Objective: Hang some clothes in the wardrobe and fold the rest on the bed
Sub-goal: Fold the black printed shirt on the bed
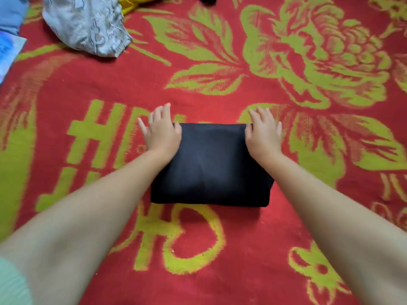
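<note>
A black garment [211,166], folded into a neat rectangle, lies in the middle of the bed on a red blanket with yellow-green flowers [220,89]. My left hand [161,130] rests flat on its far left corner, fingers straight and spread onto the blanket. At the far right corner my right hand [263,132] lies the same way, palm down, fingers straight. Neither hand grips the cloth.
A crumpled grey-white patterned garment [88,25] lies at the far left of the bed. Beside it is blue cloth [11,16] at the left edge, and a bit of yellow fabric [132,3] shows at the top.
</note>
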Demonstrator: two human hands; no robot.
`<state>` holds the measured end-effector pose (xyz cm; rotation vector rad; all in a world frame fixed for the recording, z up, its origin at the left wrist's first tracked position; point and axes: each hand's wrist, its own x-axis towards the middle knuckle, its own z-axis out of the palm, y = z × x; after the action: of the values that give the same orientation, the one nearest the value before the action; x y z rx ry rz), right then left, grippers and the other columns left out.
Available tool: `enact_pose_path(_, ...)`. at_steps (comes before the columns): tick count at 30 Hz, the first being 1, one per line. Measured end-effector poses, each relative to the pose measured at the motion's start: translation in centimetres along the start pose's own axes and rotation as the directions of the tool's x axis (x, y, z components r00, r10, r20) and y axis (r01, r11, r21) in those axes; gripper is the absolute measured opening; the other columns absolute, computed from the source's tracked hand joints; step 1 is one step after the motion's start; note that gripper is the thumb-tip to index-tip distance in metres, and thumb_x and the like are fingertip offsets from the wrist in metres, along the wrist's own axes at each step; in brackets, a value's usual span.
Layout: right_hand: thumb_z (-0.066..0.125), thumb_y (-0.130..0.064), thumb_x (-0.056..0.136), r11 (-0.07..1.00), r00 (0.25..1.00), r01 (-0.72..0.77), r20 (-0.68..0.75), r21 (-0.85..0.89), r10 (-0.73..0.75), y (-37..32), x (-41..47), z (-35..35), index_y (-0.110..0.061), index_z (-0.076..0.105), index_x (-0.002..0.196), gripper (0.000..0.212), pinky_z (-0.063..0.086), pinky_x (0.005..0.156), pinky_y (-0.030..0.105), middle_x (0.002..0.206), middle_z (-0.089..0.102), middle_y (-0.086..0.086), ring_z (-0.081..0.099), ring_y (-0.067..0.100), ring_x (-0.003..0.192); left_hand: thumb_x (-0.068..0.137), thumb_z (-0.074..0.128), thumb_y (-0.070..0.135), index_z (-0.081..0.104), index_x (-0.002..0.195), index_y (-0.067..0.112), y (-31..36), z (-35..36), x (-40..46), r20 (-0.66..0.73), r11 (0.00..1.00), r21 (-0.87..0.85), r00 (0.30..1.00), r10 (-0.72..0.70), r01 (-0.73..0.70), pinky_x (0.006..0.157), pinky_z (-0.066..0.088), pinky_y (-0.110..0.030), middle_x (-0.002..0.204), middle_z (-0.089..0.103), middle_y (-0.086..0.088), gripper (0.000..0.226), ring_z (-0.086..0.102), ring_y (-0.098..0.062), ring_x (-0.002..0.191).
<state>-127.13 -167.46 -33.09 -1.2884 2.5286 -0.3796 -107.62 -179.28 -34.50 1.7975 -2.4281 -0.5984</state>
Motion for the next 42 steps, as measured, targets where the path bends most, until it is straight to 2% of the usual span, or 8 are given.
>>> enact_pose_path(4,0.026,-0.035,0.1,0.935,0.96,0.278,0.085,-0.221,-0.266,-4.0,-5.5,4.4,-0.021,0.014,0.153,0.056,-0.009,0.11,0.062,0.162,0.006,0.002,-0.004,0.022,0.149,0.098,0.023,0.037,0.022,0.152,0.022,2.6,3.9,-6.8,-0.022,0.915,0.17,0.926,0.376,-0.367,0.113,0.003,-0.061,0.16,0.017,-0.002,0.055,0.013,-0.02,0.147)
enact_pose_path(16,0.017,-0.041,0.103,0.971,0.979,-0.157,0.098,-0.183,0.176,3.8,-3.7,4.2,-0.034,-0.003,0.152,0.054,-0.007,0.111,0.067,0.161,-0.009,-0.009,-0.015,0.02,0.147,0.099,0.02,0.046,0.009,0.153,0.027,-7.1,4.4,-4.0,0.143,0.974,0.183,0.983,0.111,-0.137,0.113,-0.005,-0.063,0.161,0.003,0.004,0.058,-0.003,-0.015,0.148)
enact_pose_path(22,0.027,-0.038,0.097,0.924,0.954,0.298,0.093,-0.238,-0.284,-1.9,-10.4,6.4,-0.02,0.031,0.148,0.055,0.009,0.107,0.068,0.157,0.026,0.004,0.018,0.025,0.145,0.095,0.029,0.041,0.03,0.148,0.017,-1.9,5.1,-9.4,0.036,0.864,0.175,0.881,0.473,-0.471,0.11,0.013,-0.065,0.156,0.026,-0.008,0.058,0.023,-0.023,0.144)
enact_pose_path(25,0.026,-0.039,0.097,0.923,0.958,0.265,0.183,-0.278,-0.22,0.2,-11.7,7.5,-0.023,0.032,0.148,0.054,0.015,0.109,0.065,0.156,0.029,0.001,0.021,0.023,0.145,0.094,0.03,0.041,0.038,0.145,0.019,-3.2,6.6,-11.8,0.145,0.881,0.167,0.895,0.422,-0.442,0.109,0.02,-0.063,0.154,0.031,-0.005,0.057,0.027,-0.022,0.142)
enact_pose_path(29,0.019,-0.041,0.097,0.908,0.948,0.255,0.271,-0.332,-0.167,5.7,-12.2,5.7,-0.024,0.023,0.15,0.056,0.009,0.111,0.068,0.158,0.021,-0.004,0.004,0.019,0.145,0.092,0.014,0.05,0.008,0.15,0.027,-8.8,6.3,-11.7,0.278,0.933,0.173,0.924,0.261,-0.316,0.116,0.007,-0.057,0.159,0.006,0.005,0.062,0.006,-0.013,0.147)
enact_pose_path(32,0.023,-0.043,0.095,0.902,0.965,0.215,0.223,-0.375,-0.137,7.3,-13.6,3.6,-0.021,0.023,0.151,0.06,0.011,0.109,0.07,0.159,0.018,0.002,0.007,0.024,0.146,0.092,0.004,0.058,0.011,0.152,0.018,-11.8,4.4,-12.1,0.221,0.95,0.227,0.961,0.164,-0.215,0.116,0.002,-0.056,0.16,0.01,-0.002,0.073,0.005,-0.016,0.147)
enact_pose_path(38,0.077,-0.022,0.058,0.805,0.857,0.497,0.326,-0.323,-0.399,3.2,-17.6,5.1,-0.027,0.035,0.147,0.098,0.017,0.105,0.073,0.155,0.03,0.007,0.024,0.028,0.144,0.062,0.078,0.032,0.032,0.145,0.014,-7.5,4.1,-15.7,0.282,0.713,0.276,0.764,0.581,-0.644,0.104,0.028,-0.069,0.154,0.029,-0.013,0.097,0.029,-0.025,0.141)
enact_pose_path(42,0.084,-0.027,0.055,0.838,0.926,0.361,0.262,-0.409,-0.271,1.3,-13.5,6.6,-0.024,0.032,0.148,0.106,0.013,0.102,0.073,0.154,0.033,0.01,0.03,0.034,0.141,0.053,0.087,0.022,0.032,0.148,0.019,-4.8,5.7,-13.4,0.237,0.76,0.377,0.848,0.474,-0.53,0.105,0.026,-0.067,0.153,0.032,-0.013,0.11,0.033,-0.028,0.14)
